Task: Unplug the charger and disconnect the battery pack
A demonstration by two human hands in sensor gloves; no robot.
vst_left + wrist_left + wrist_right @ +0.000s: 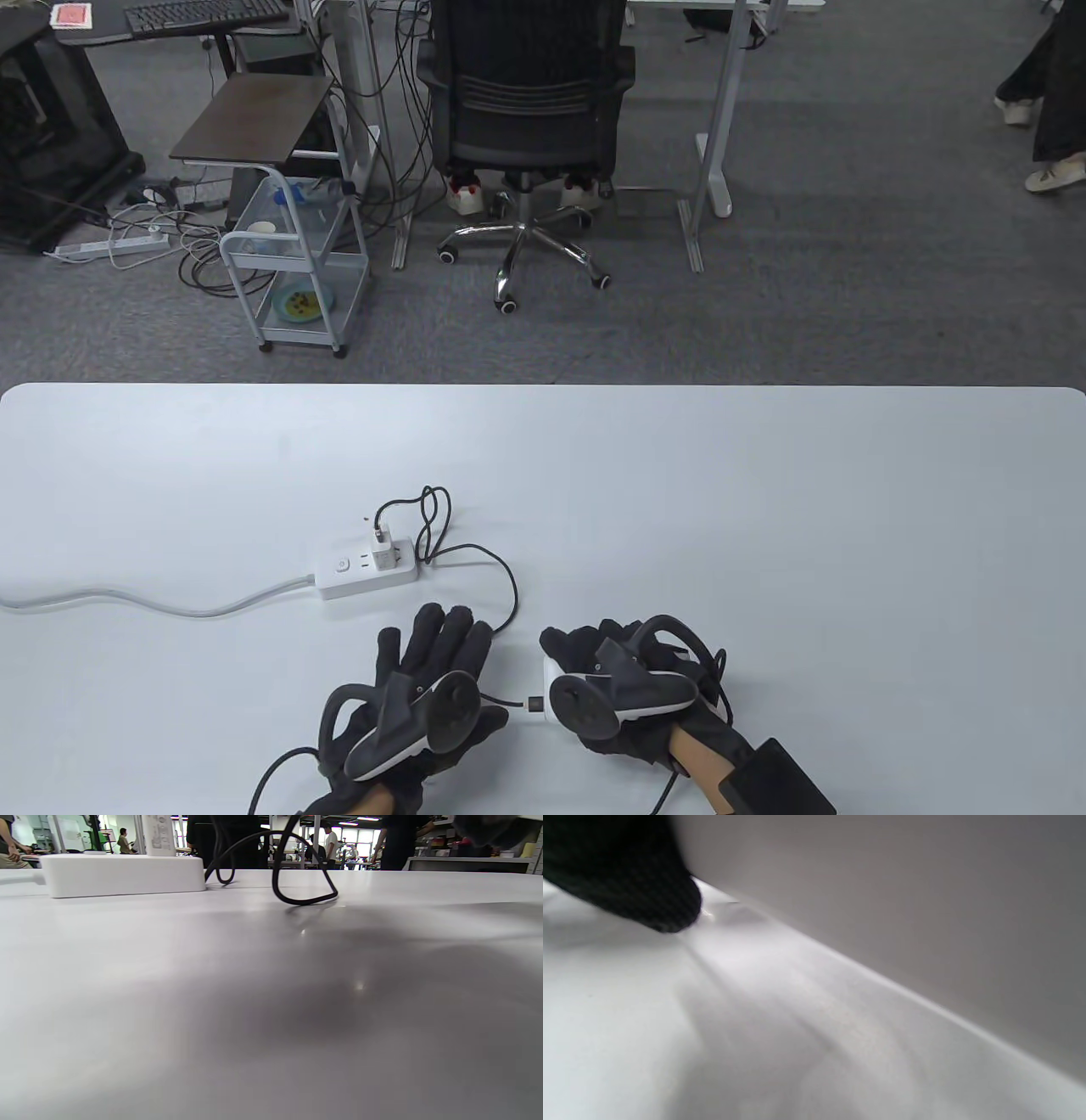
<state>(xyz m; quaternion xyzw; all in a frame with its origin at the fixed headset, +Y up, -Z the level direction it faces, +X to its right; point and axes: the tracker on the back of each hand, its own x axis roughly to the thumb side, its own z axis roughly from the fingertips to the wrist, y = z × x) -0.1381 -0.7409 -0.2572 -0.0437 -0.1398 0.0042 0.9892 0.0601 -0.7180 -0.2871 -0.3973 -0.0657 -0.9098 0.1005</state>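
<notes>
Right hand [628, 688] sits at the near edge of the table [764, 509], wrapped over the white battery pack [553, 689]; only the pack's left end shows from under the glove and tracker, so it's gripping the pack, exact finger placement hidden. Right wrist view is a blur of white surface with one black fingertip [649, 895] pressed on it, nothing more readable. Black cable plug [534, 704] sits right at the pack's left end; can't tell whether it's seated or just out. Left hand [424, 688] is just left of that plug, fingers spread flat toward the far side; the thumb side is near the cable, but whether it pinches the cable can't be told. From the plug, the black cable [509, 594] runs up past the left hand's fingers, loops, and reaches the white charger [383, 543], which stands plugged into the white power strip [366, 573] just beyond the left hand. In the left wrist view the power strip [123, 874] and cable loop [297, 878] lie ahead on the table, apart from the hand. The strip's white cord [153, 601] trails off toward the table's left edge.
</notes>
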